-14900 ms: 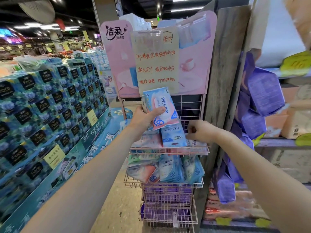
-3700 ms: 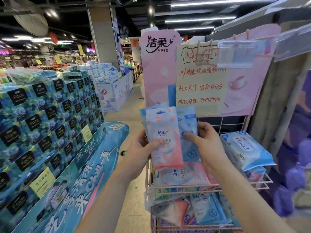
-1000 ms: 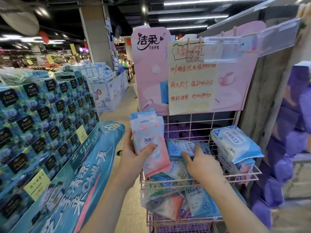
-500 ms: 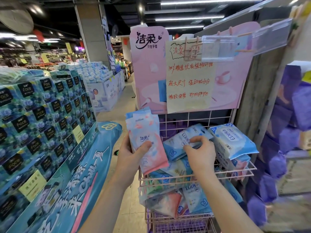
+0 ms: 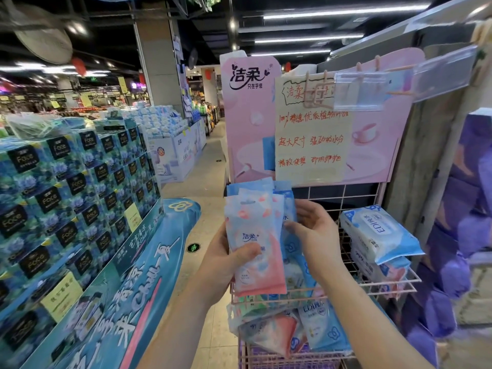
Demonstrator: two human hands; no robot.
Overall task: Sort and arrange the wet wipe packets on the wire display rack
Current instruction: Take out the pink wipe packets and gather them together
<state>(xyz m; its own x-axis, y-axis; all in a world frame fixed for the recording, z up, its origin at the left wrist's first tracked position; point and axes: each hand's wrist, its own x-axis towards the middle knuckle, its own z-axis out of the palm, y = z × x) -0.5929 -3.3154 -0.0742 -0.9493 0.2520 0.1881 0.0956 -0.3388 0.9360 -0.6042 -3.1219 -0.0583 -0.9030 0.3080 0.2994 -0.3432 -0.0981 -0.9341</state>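
Note:
My left hand (image 5: 226,259) grips a stack of slim wet wipe packets (image 5: 255,235), the front one pink and blue, upright over the left end of the pink wire rack (image 5: 386,284). My right hand (image 5: 315,235) is at the right side of that stack, fingers on a blue packet (image 5: 288,211) tucked behind it. Two thick blue-and-white wipe packs (image 5: 378,233) lie stacked at the right of the top shelf. More packets (image 5: 292,334) lie jumbled on the shelf below.
A pink header board with a handwritten yellow sign (image 5: 311,137) stands above the rack. Stacked blue tissue boxes (image 5: 66,195) fill the left. Purple packs (image 5: 463,235) hang on the right. A tiled aisle (image 5: 197,187) runs ahead between them.
My right hand lifted off the shelf and brought a blue packet to the back of the stack in my left hand. Both hands now meet at the stack.

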